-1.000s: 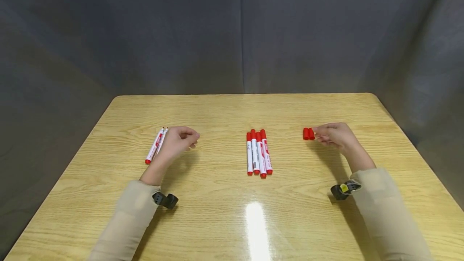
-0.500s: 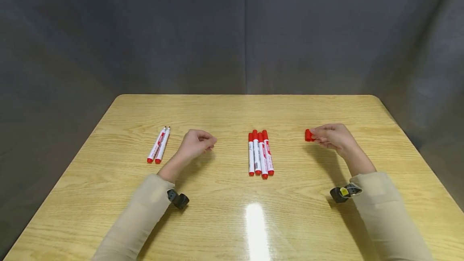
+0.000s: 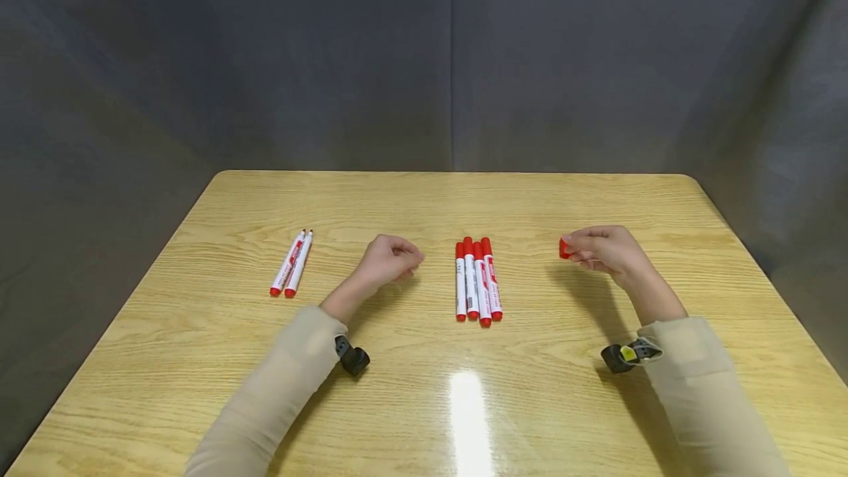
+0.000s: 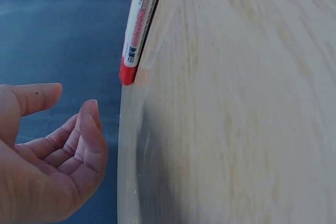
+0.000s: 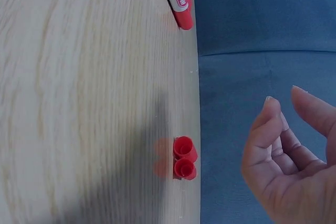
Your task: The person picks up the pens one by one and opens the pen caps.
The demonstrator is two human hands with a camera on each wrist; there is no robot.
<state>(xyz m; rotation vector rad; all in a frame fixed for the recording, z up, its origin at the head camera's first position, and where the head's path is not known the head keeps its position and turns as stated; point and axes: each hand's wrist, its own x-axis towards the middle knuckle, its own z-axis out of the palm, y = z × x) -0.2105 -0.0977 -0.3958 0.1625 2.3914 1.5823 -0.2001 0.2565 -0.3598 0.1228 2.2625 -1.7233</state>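
Note:
In the head view my left hand (image 3: 391, 262) hovers over the table, just left of a row of several capped red whiteboard markers (image 3: 478, 282). The left wrist view shows its thumb apart from loosely bent fingers (image 4: 93, 129), with nothing between them. The lower end of a capped marker (image 4: 140, 24) shows ahead of that hand. On the right, my right hand (image 3: 606, 252) overlaps the red marker caps (image 3: 564, 248) in the head view. From the right wrist, two caps (image 5: 185, 157) rest side by side on the table; a gap parts thumb and bent fingertips (image 5: 270, 107), which hold nothing.
Two uncapped red markers (image 3: 291, 263) lie side by side at the left of the wooden table (image 3: 411, 403). A dark curtain (image 3: 450, 57) hangs behind it and along both sides. Each wrist carries a small black camera.
My left hand has moved right, away from the uncapped markers and toward the capped row. My right hand has shifted slightly left and now covers more of the caps.

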